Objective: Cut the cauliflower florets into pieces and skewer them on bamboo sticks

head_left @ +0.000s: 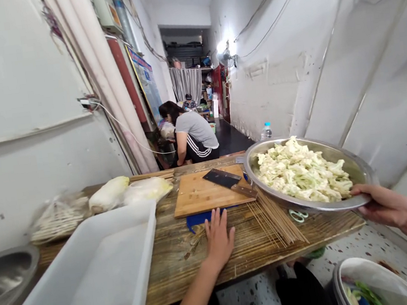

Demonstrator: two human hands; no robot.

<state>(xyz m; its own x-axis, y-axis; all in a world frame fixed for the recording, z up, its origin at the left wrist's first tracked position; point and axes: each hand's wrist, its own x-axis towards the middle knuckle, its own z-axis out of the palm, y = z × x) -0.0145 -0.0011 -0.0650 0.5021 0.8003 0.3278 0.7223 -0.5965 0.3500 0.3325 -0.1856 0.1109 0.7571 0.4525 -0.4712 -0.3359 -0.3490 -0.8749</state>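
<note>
My right hand [381,204] grips the rim of a wide steel basin [359,172] at its right side, thumb over the edge. Cut cauliflower florets [299,172] fill much of the basin. My left hand [219,238] lies flat on the wooden table [181,270] with its fingers spread, its fingertips by a blue cloth [199,219]. Just beyond is a bamboo cutting board [193,191], and a cleaver [224,179] rests on it. Thin bamboo skewers [278,220] lie loose between my left hand and the basin. Green-handled scissors [298,215] show partly under the basin.
At the left stand a white plastic tray [102,266] and a steel bowl [6,278]. Bagged cabbages [109,195] lie behind the tray. A bucket [370,280] with scraps stands on the floor at lower right. A person [195,131] crouches beyond the table.
</note>
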